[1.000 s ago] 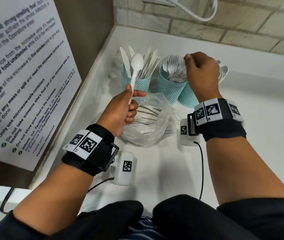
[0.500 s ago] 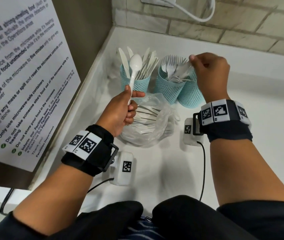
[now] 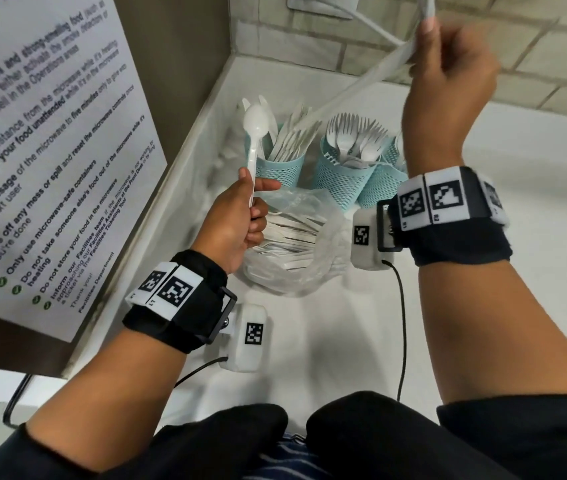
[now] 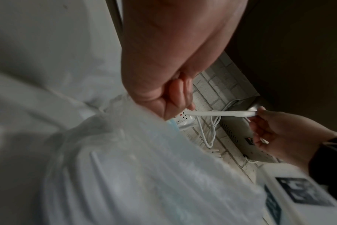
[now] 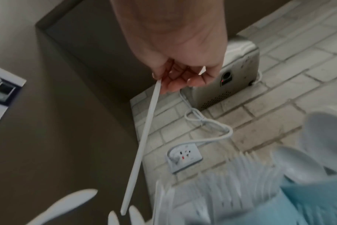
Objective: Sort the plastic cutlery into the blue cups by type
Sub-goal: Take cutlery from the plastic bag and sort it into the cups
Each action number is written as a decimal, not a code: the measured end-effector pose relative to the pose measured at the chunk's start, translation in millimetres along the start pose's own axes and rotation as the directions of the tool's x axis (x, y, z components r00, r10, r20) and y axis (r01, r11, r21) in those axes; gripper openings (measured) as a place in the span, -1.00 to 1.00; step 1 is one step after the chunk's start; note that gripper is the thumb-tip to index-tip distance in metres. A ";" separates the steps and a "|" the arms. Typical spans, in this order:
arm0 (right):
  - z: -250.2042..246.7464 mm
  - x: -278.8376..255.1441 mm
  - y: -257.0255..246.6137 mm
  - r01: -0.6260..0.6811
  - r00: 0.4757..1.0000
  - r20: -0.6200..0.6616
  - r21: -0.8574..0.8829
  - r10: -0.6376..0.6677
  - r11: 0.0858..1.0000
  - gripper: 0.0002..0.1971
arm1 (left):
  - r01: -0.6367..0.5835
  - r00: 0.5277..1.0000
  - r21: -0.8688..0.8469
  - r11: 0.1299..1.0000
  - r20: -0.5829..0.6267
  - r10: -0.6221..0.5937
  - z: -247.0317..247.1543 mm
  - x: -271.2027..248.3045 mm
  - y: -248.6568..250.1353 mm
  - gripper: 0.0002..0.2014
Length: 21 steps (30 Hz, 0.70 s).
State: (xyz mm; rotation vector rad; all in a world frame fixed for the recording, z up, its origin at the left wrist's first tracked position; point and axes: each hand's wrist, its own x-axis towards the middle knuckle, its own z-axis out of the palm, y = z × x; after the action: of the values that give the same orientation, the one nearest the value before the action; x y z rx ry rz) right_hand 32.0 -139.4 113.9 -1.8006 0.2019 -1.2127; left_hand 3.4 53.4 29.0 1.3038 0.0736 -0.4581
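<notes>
L hand (image 3: 237, 220) fingers gripping spoon (image 3: 254, 133), R hand (image 3: 448, 84) fingers pinching knife (image 3: 354, 91)

White plastic spoon (image 3: 255, 140) upright, bowl up, beside three blue mesh cups (image 3: 344, 174).

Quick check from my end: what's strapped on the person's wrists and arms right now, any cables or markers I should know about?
Each wrist wears a black fabric band with white square tiles printed with black code markers. A white rounded camera box with its own marker hangs under each wrist, and a thin black cable trails from it. Black sleeves are pushed up, leaving the forearms bare.
</notes>
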 end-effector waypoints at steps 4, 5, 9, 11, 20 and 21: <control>24.3 -16.7 11.7 -0.051 0.993 0.099 -0.076 0.059 0.996 -0.76 | -0.009 1.000 -0.007 1.000 0.000 0.009 -2.7 1.3 -1.0 -0.54; 29.3 -20.8 14.2 -0.054 0.990 0.125 -0.107 0.068 0.993 -0.74 | -0.010 1.000 -0.011 1.000 0.000 0.010 -3.3 1.4 -1.3 -0.54; 44.5 -34.7 25.6 -0.011 0.962 0.264 -0.201 0.065 0.979 -0.74 | -0.010 1.000 -0.015 1.000 -0.001 0.010 -4.6 1.4 -2.2 -0.54; 50.5 -38.7 35.6 0.067 0.932 0.357 -0.355 0.069 0.933 -0.73 | -0.009 1.000 -0.023 1.000 0.005 0.009 -4.1 1.6 -2.2 -0.54; 45.3 -36.2 41.7 0.098 0.906 0.397 -0.526 0.142 0.845 -0.61 | -0.016 1.000 -0.019 1.000 0.024 0.017 -2.1 2.5 -3.1 -0.54; 44.3 -35.6 38.3 0.086 0.929 0.354 -0.497 0.111 0.863 -0.61 | -0.020 0.999 -0.018 1.000 0.035 0.020 -1.7 2.5 -3.0 -0.54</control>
State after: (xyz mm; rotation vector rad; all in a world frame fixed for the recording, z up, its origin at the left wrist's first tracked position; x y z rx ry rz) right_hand 62.4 -113.9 58.1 -2.4489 0.3354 -0.8223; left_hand 4.9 53.7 25.0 1.2778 0.0355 -0.4620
